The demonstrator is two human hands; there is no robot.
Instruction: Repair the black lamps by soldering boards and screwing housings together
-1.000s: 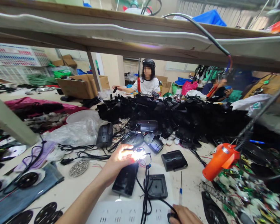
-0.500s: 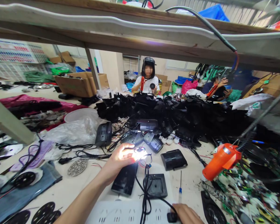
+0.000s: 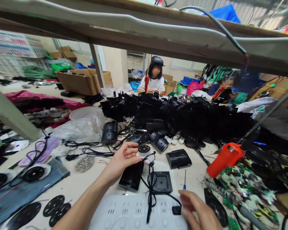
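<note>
My left hand (image 3: 121,159) pinches a small round lamp module (image 3: 144,150) with red and black wires, held just above a black housing (image 3: 132,175) on the table; the module is dark. My right hand (image 3: 199,210) hovers at the bottom edge, fingers loosely apart, beside a black plug (image 3: 176,210) that sits on a white power strip (image 3: 134,214). A black cable (image 3: 150,182) runs from the plug up to the module. Another square black housing (image 3: 162,182) lies to the right of the first.
An orange electric screwdriver (image 3: 224,158) hangs at right above circuit boards (image 3: 244,188). A blue-handled screwdriver (image 3: 184,180), a big heap of black housings (image 3: 182,115), plastic bags (image 3: 79,127) and black discs (image 3: 55,206) lie around. Two people sit across the table. A wooden shelf (image 3: 144,28) runs overhead.
The lamp module was shining brightly and is now dark. My right hand has come up off the plug and into view. The view has tilted down slightly.
</note>
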